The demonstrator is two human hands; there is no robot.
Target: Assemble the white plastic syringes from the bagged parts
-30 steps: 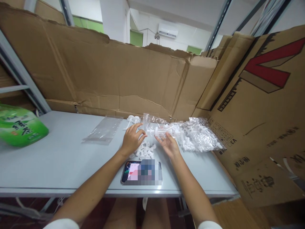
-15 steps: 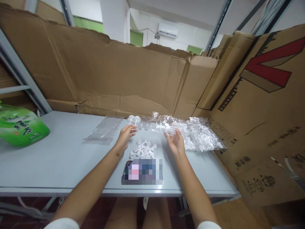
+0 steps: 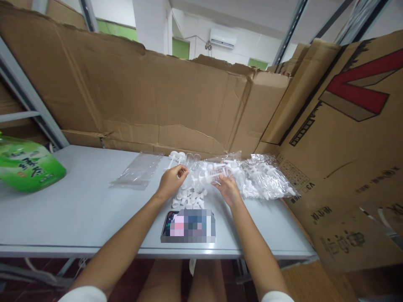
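Holding a clear tube [image 3: 217,172] with marks on it, the right hand [image 3: 229,191] has its thumb on top and its fingers underneath. The tube is over the counter [image 3: 94,205], with thin clear plastic [image 3: 194,179] around it or against it; I cannot tell which. The left hand [image 3: 171,182] has its fingers bent close together near that plastic, but I cannot tell if they grip it. This one looks only part done to me. More seems left: small white bits [image 3: 189,198] sit loose in a pile near the phone [image 3: 166,228], white rods [image 3: 175,157] lie at the back beside other tubes [image 3: 192,158], and a shiny bag [image 3: 267,180] on the right is full of white parts. No piece looks surely finished.
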